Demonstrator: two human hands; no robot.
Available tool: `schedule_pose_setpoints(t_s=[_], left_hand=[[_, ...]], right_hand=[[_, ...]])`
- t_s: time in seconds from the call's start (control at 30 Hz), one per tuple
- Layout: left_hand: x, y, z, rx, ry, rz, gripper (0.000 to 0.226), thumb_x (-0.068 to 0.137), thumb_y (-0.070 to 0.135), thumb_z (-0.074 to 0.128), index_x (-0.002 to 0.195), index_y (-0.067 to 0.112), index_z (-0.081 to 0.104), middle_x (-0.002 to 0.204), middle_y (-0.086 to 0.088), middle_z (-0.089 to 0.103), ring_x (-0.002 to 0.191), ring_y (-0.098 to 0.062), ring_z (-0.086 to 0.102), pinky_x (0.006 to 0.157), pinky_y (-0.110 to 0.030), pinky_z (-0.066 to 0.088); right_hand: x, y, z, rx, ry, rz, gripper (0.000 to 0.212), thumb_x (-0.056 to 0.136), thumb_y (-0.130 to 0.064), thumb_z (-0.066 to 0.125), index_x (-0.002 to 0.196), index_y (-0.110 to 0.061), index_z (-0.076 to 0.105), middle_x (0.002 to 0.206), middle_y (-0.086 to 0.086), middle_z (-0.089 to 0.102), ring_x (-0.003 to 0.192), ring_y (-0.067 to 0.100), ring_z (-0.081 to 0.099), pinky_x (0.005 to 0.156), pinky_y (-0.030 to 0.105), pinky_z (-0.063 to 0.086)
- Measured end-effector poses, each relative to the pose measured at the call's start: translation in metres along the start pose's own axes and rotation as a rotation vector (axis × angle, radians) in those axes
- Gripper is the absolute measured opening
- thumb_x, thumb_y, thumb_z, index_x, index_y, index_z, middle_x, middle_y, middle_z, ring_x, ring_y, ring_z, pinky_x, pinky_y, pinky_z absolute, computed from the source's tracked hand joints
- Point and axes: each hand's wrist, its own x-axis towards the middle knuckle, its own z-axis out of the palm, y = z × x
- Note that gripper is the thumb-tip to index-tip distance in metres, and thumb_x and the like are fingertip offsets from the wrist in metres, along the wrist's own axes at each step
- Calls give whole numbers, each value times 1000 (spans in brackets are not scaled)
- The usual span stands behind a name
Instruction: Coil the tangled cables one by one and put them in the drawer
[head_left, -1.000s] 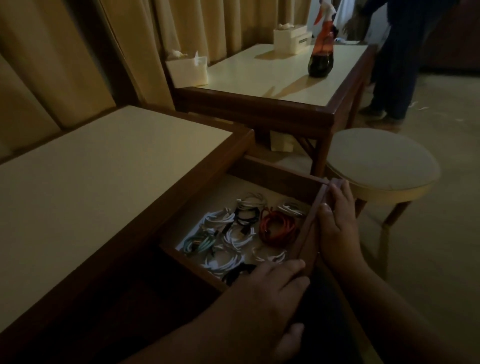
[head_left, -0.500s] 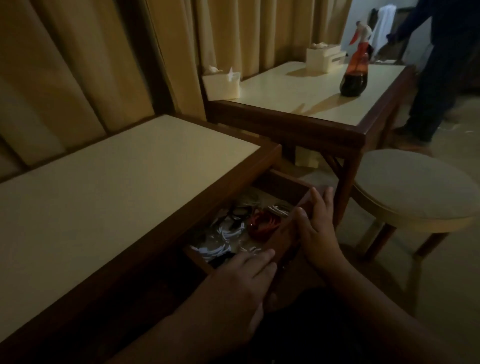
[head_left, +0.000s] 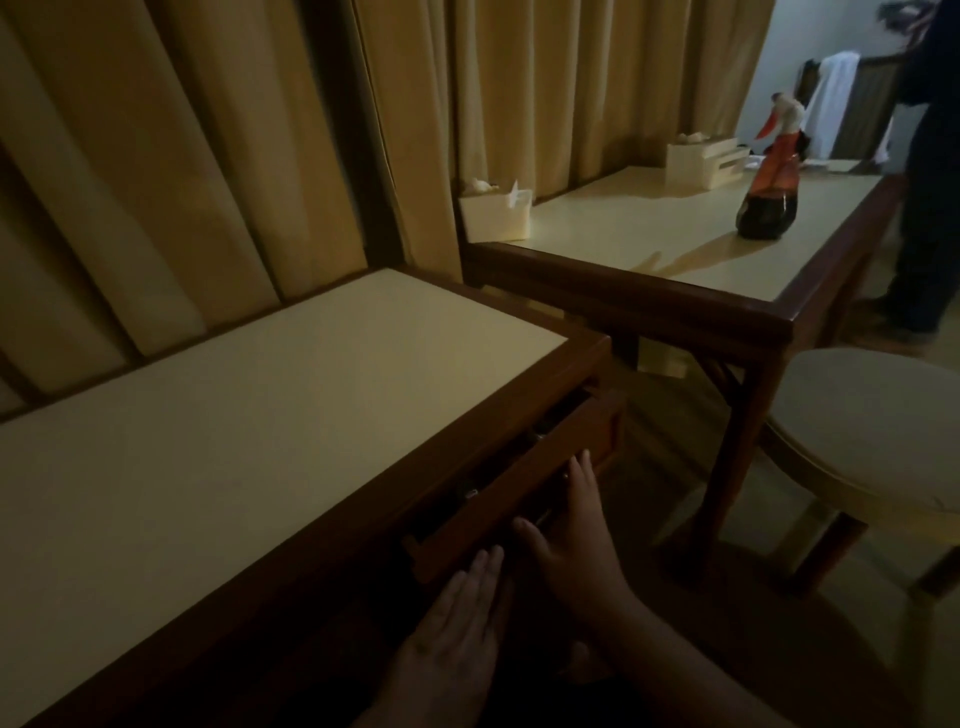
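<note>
The left hand (head_left: 457, 623) and right hand (head_left: 571, 545) lie flat — fingers straight, holding nothing — against the nearly closed drawer (head_left: 519, 483).

The left hand (head_left: 457, 623) and right hand (head_left: 571, 540) are pressing flat on the drawer (head_left: 519, 488), which is sticking out a little from the bench (head_left: 260, 441).

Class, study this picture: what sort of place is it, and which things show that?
Probably a hotel room or lounge, not certain: full-length curtains along the wall, two matching cream-topped wooden tables, a tissue box, and a cushioned round stool.
</note>
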Motion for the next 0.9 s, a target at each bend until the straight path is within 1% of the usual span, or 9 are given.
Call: schedule_pose_setpoints(t_s=[0.17, 0.23, 0.3, 0.37, 0.5, 0.6, 0.77, 0.83, 0.9], left_hand=[[7, 0, -4, -36, -218, -39, 69, 87, 37, 56, 144, 0, 45, 161, -28, -10, 151, -39, -6, 122, -49, -13], [8, -6, -4, 11, -139, -73, 72, 99, 34, 45, 155, -2, 17, 151, -28, -40, 142, -39, -38, 112, -49, -31], [14, -10, -13, -8, -232, -64, 73, 106, 32, 32, 155, 0, -11, 137, -27, -55, 126, -38, -55, 99, -48, -40], [19, -17, -21, -19, -274, -75, 74, 106, 34, 31, 155, 2, -15, 141, -26, -51, 127, -38, -52, 98, -47, -38], [23, -32, -24, 39, -340, -91, 76, 104, 37, 38, 155, 1, -5, 147, -30, -44, 135, -41, -44, 109, -51, -27], [24, -36, -23, 48, -339, -73, 76, 103, 35, 40, 155, 0, -4, 146, -30, -45, 132, -42, -47, 110, -51, -26], [24, -34, -19, -14, -287, -45, 72, 103, 35, 39, 156, 2, 1, 148, -29, -43, 136, -41, -44, 104, -50, -34], [21, -36, -8, -91, -248, -23, 65, 100, 35, 39, 155, 7, 16, 157, -31, -24, 147, -44, -25, 110, -52, -25], [12, -41, -1, -198, -211, 42, 61, 85, 42, 41, 140, 17, 45, 157, -23, 32, 149, -41, 25, 117, -52, 9]], right_hand=[[13, -1, 4, -46, -15, -21, 108, 86, -27, 77, 161, -29, 0, 167, -14, -13, 154, 10, -1, 124, 43, 23], [19, -5, 8, -67, -23, -15, 109, 86, -27, 77, 162, -27, -1, 167, -12, -13, 154, 11, -1, 124, 43, 22], [24, -8, 13, -74, -37, 0, 108, 87, -28, 76, 161, -25, -3, 167, -12, -15, 154, 11, -2, 124, 41, 20], [29, -11, 18, -79, -53, 25, 108, 88, -29, 75, 161, -23, -4, 166, -13, -18, 154, 12, -3, 124, 40, 20], [41, -13, 30, -100, -66, 50, 107, 89, -32, 73, 160, -24, -7, 164, -15, -24, 154, 14, -4, 123, 40, 20], [44, -12, 34, -110, -52, 56, 106, 90, -32, 72, 160, -24, -8, 163, -16, -25, 153, 13, -2, 118, 31, 17], [45, -11, 32, -135, -61, 57, 106, 89, -34, 72, 160, -23, -6, 165, -14, -23, 153, 14, -1, 120, 35, 21], [46, -10, 30, -143, -62, 68, 106, 87, -37, 74, 161, -25, -2, 166, -13, -17, 154, 14, 3, 122, 38, 24], [42, -9, 23, -108, -22, 96, 103, 85, -38, 76, 161, -29, 7, 169, -9, -2, 153, 16, 13, 120, 45, 32]])
